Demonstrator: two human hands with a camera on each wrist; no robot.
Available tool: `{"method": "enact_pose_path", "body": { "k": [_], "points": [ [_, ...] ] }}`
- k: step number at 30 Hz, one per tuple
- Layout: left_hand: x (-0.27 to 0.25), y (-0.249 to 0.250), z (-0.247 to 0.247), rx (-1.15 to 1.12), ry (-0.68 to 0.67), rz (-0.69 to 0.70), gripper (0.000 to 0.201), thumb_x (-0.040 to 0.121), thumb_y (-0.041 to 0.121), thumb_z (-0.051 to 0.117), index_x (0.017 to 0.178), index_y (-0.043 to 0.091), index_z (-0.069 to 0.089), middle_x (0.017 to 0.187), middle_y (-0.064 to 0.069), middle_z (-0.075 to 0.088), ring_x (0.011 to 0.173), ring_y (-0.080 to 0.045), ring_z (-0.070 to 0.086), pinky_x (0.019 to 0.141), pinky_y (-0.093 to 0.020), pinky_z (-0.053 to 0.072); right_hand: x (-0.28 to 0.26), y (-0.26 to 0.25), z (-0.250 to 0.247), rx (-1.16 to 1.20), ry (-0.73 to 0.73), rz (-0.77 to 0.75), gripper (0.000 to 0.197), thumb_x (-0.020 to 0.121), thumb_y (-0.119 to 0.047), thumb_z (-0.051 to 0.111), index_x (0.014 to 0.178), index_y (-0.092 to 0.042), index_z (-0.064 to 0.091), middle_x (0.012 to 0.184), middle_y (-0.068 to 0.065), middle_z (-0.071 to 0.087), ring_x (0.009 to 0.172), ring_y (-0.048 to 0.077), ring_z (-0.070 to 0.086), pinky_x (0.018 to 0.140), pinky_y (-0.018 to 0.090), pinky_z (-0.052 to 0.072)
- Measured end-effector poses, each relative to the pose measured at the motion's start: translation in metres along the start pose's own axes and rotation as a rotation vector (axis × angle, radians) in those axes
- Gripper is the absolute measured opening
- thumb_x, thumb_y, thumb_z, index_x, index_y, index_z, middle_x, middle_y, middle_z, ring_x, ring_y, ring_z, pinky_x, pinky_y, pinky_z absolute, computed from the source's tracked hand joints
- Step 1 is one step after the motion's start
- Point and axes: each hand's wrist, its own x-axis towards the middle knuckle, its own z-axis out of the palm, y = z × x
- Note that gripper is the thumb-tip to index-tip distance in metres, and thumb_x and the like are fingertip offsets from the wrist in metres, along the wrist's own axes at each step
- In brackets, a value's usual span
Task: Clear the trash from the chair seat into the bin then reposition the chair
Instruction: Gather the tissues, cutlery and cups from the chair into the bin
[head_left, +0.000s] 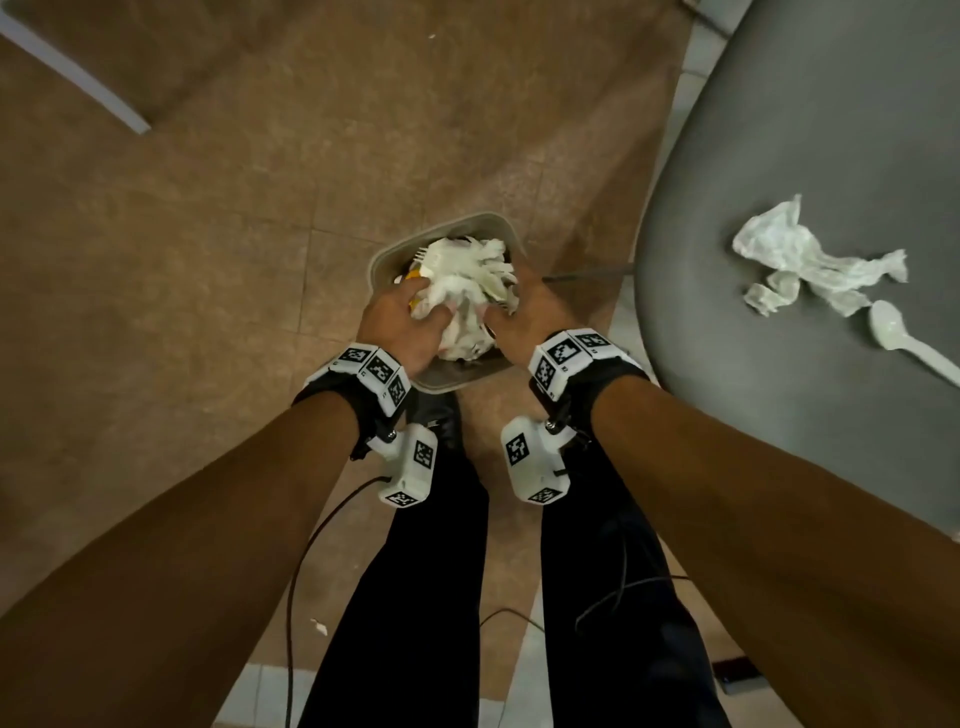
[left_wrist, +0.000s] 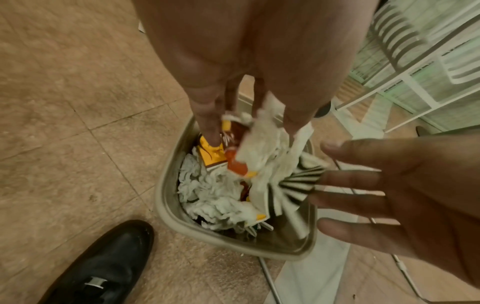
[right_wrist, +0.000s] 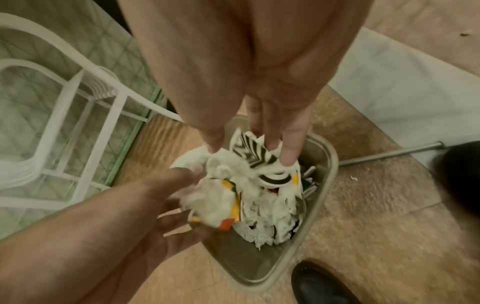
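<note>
A small beige bin (head_left: 387, 249) (left_wrist: 166, 205) (right_wrist: 330, 164) stands on the tiled floor, heaped with white paper. Over its mouth a wad of crumpled paper trash (head_left: 467, 291) (left_wrist: 262, 160) (right_wrist: 233, 185), with striped and orange bits, sits between my two hands. My left hand (head_left: 423, 301) (left_wrist: 254, 133) (right_wrist: 182, 201) touches its left side with straight fingers. My right hand (head_left: 511, 306) (left_wrist: 337, 185) (right_wrist: 250, 152) presses its right side, fingers spread and straight. To the right, the grey chair seat (head_left: 805, 130) holds a crumpled clear wrapper (head_left: 800, 260) and a white plastic spoon (head_left: 904, 345).
My black shoes (left_wrist: 103, 263) (right_wrist: 319, 286) stand just before the bin. The chair's metal leg (head_left: 587, 273) runs close to the bin's right side. A white plastic chair (right_wrist: 64, 102) stands farther off. Cables hang by my legs, and a paper scrap (head_left: 319, 626) lies on the floor.
</note>
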Motion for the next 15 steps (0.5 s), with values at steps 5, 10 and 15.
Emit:
{"method": "enact_pose_path", "body": {
  "k": [5,10,15],
  "points": [
    [0.003,0.011,-0.007,0.068,-0.009,-0.033,0.048,0.086,0.027,0.063,0.134,0.022,0.059,0.127,-0.007,0.066,0.117,-0.026,0.061,0.1,-0.032,0.048,-0.012,-0.002,-0.01,-0.038,-0.003,0.068,0.065,0.089,-0.022,0.058,0.149,-0.026,0.032,0.124,0.005,0.066,0.11,0.029,0.065,0.093,0.032,0.051],
    [-0.018,0.062,-0.017,0.106,-0.01,0.041,0.033,0.091,0.016,0.058,0.124,0.013,0.063,0.124,-0.005,0.066,0.108,-0.022,0.063,0.089,-0.023,0.044,-0.044,-0.034,-0.046,0.073,0.058,-0.041,0.049,0.094,-0.02,0.058,0.141,-0.02,0.047,0.132,0.001,0.064,0.123,0.022,0.059,0.101,0.027,0.045],
    [-0.049,0.155,-0.019,0.143,-0.004,0.292,0.026,0.085,0.025,0.053,0.108,0.02,0.064,0.102,0.002,0.069,0.092,-0.02,0.066,0.085,-0.038,0.055,-0.083,-0.048,-0.116,0.317,0.169,-0.196,0.022,0.089,-0.021,0.052,0.107,-0.027,0.063,0.097,0.002,0.073,0.089,0.022,0.072,0.086,0.046,0.059]
  ]
}}
